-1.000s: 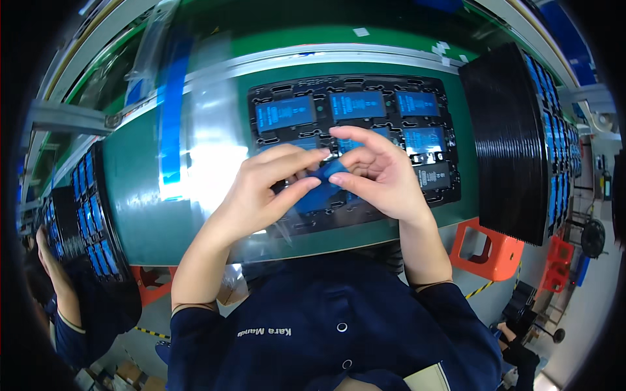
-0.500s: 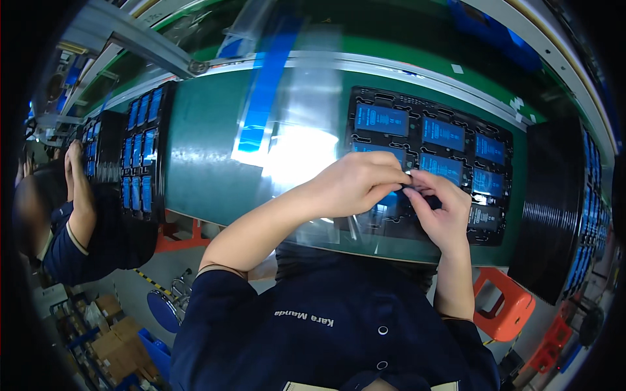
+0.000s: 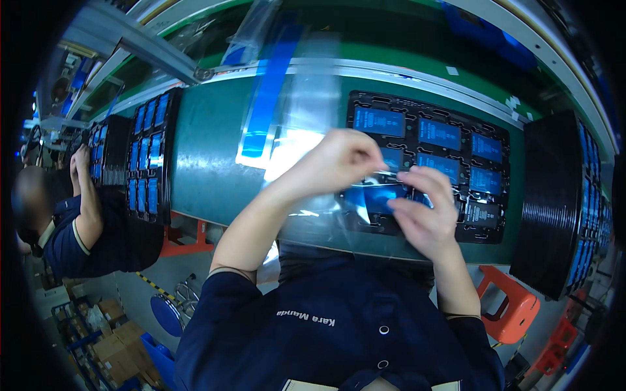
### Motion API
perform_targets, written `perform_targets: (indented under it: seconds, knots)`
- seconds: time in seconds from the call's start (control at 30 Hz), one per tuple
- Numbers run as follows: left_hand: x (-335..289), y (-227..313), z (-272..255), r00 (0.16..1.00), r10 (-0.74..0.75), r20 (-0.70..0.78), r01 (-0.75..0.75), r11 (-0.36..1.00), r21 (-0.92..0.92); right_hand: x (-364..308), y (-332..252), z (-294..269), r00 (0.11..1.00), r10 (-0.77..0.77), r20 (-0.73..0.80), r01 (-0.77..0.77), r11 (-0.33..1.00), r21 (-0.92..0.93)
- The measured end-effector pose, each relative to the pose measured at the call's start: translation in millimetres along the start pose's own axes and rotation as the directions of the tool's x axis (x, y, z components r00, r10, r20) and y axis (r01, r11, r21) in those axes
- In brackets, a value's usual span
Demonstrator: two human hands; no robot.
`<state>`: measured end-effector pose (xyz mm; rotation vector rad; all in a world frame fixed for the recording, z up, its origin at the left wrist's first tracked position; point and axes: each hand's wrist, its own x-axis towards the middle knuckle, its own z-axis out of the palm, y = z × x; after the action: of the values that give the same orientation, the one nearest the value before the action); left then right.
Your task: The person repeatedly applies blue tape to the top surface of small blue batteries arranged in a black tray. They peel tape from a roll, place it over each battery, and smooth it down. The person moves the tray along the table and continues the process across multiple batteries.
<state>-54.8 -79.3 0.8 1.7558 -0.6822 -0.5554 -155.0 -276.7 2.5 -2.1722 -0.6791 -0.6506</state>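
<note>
In front of me, a glossy piece of blue and clear film (image 3: 373,197) stretches between my hands over the near-left part of a black tray (image 3: 450,232). My left hand (image 3: 339,159) pinches the film's upper edge with thumb and fingertips. Bent round the film's right side, my right hand (image 3: 427,212) has its thumb and fingers at the edge; motion blurs the exact grip. Flat blue rectangular battery cells (image 3: 439,133) lie in rows of the tray. A black cell (image 3: 482,214) sits in the near-right pocket. My hands and the film cover the tray's left-hand pockets.
Long blue film strips (image 3: 261,124) and clear sheets (image 3: 313,98) lie left of the tray on the green table (image 3: 208,140). Tray stacks stand at right (image 3: 548,208) and left (image 3: 166,153). Another person (image 3: 85,225) works at far left. An orange stool (image 3: 512,306) is below right.
My hands have drawn slightly apart, the left moving up and left. The glossy film now shows more widely between them. My right thumb and fingers have spread a little.
</note>
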Motion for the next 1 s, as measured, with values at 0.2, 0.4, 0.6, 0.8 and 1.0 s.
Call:
perform_targets:
  seconds: [0.2, 0.4, 0.6, 0.8, 1.0]
  knots:
    - [15, -31, -101, 0.893, 0.101, -0.439, 0.129, 0.877, 0.463, -40, -22, -25, 0.969, 0.204, 0.142, -0.247, 0.853, 0.46]
    - [65, -45, -133, 0.794, 0.043, -0.606, 0.171, 0.941, 0.291, -92, 16, -88, 0.628, 0.761, -0.161, -0.572, 0.592, 0.567]
    - [80, -42, -139, 0.815, 0.096, -0.571, 0.278, 0.8, 0.531, -107, 46, -138, 0.439, 0.881, -0.176, -0.702, 0.459, 0.545]
    - [25, 47, -27, 0.962, 0.183, -0.205, 0.162, 0.227, 0.96, -107, 50, -133, 0.473, 0.872, -0.121, -0.719, 0.462, 0.519]
    - [-4, 51, 109, 0.977, 0.061, 0.205, -0.208, 0.485, 0.849, -104, 54, -133, 0.467, 0.881, -0.074, -0.756, 0.441, 0.485]
